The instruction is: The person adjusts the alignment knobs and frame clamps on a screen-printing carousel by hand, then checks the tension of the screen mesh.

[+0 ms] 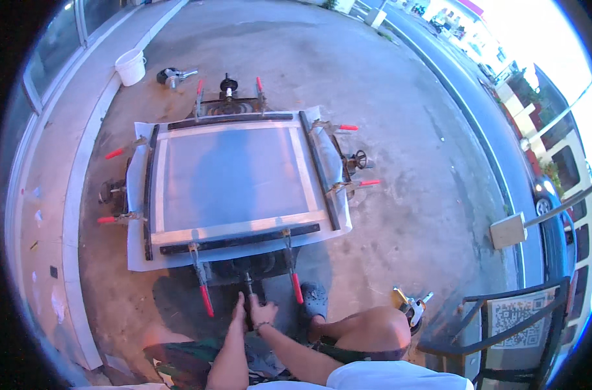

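White translucent sheeting (338, 231) spreads across the middle of the view; take its centre as the hub of a clock, with twelve pointing away from the person. A pale rectangular frame (302, 172) shows on it, and a bluish shadow falls over the panel inside. Dark bars lie along the four sides: a near bar (240, 238) at six, a left bar (151, 188) at nine, a far bar (231, 121) at twelve and a right bar (320, 169) at three.

At six o'clock a metal rod (248, 279) juts from under the sheet's near edge toward the person, and both hands come together there. The right hand (263, 313) has its fingers wrapped around the rod's near end. The left hand (239, 311) sits close beside it, toward seven, turned edge-on, so I cannot tell whether its fingers are clenched or loose.

Red-handled clamps sit in pairs along each side; the near pair has one handle (207, 302) just past six and another (297, 287) at five. A dark clog (315, 300) stands at five, close to that second handle.

On the concrete floor (413, 214), a silver and yellow tool (413, 309) rests at four, a dark and silver tool (172, 78) at eleven, and a white bucket (131, 67) between ten and eleven.
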